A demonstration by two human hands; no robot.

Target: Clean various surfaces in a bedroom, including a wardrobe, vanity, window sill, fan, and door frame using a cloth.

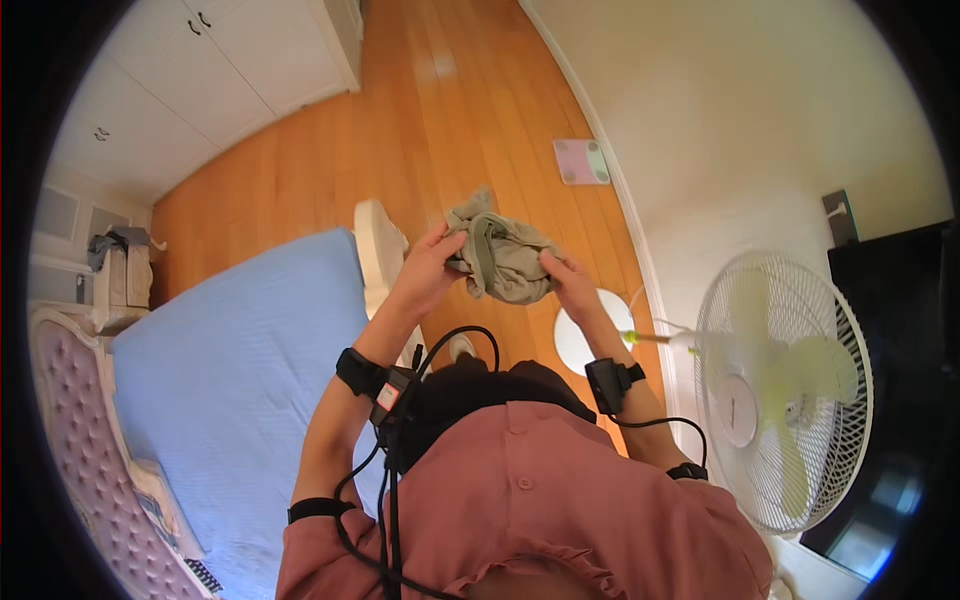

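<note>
A bunched grey-green cloth garment (510, 262) hangs between my two hands, held up in front of my body above the wooden floor. My left hand (432, 262) pinches its left side, with the fingers partly behind the fabric. On the opposite side, my right hand (572, 280) grips the right edge, thumb on top. A thicker folded band of the cloth shows near its middle. Whether it is a shirt or some other garment I cannot tell. Black straps with small boxes and cables sit on both my forearms.
A bed with a blue sheet (240, 370) fills the left side, its cream footboard (380, 250) near my left hand. A white standing fan (785, 390) is at the right, by a black screen (890, 400). A pink scale (581, 161) lies by the wall; white cabinets (200, 80) stand far left.
</note>
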